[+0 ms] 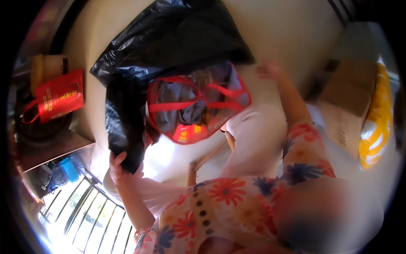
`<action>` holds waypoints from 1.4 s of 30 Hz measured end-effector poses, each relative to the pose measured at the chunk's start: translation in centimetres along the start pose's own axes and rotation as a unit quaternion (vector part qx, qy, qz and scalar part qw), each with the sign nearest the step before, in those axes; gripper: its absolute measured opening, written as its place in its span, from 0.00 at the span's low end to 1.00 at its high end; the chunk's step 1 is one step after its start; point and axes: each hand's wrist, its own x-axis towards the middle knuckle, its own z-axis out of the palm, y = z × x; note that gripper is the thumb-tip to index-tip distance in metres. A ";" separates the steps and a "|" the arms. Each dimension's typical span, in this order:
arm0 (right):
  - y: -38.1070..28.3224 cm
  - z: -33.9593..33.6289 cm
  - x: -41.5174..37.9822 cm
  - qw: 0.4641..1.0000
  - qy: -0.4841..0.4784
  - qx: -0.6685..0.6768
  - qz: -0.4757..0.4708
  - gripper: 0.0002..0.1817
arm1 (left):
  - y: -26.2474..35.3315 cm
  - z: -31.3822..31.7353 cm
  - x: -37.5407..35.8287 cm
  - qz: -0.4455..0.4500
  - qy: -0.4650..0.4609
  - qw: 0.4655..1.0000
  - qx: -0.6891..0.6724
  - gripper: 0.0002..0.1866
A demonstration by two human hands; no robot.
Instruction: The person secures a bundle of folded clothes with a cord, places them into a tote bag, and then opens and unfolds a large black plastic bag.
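Observation:
A large black plastic bag (169, 38) spreads over the floor, and one part of it hangs down on the left. My left hand (117, 165) grips the lower end of that part. Beside the black bag stands an open bag with red trim and red handles (243, 99), with grey cloth and a red item with yellow lettering (190, 132) inside. My right hand (269, 70) is off the bags, near the black bag's right corner, with its fingers spread and blurred; nothing shows in it.
On the left are a red bag with yellow lettering (61, 96), a round container (38, 72) and a blue item (69, 169) above a railing (91, 211). Cardboard boxes (349, 89) and a yellow package (374, 122) stand on the right.

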 end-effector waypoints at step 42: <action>-18.4 -11.9 -26.5 0.901 0.018 0.099 -0.421 0.18 | 14.4 -20.2 -0.1 0.393 0.172 0.902 0.053 0.14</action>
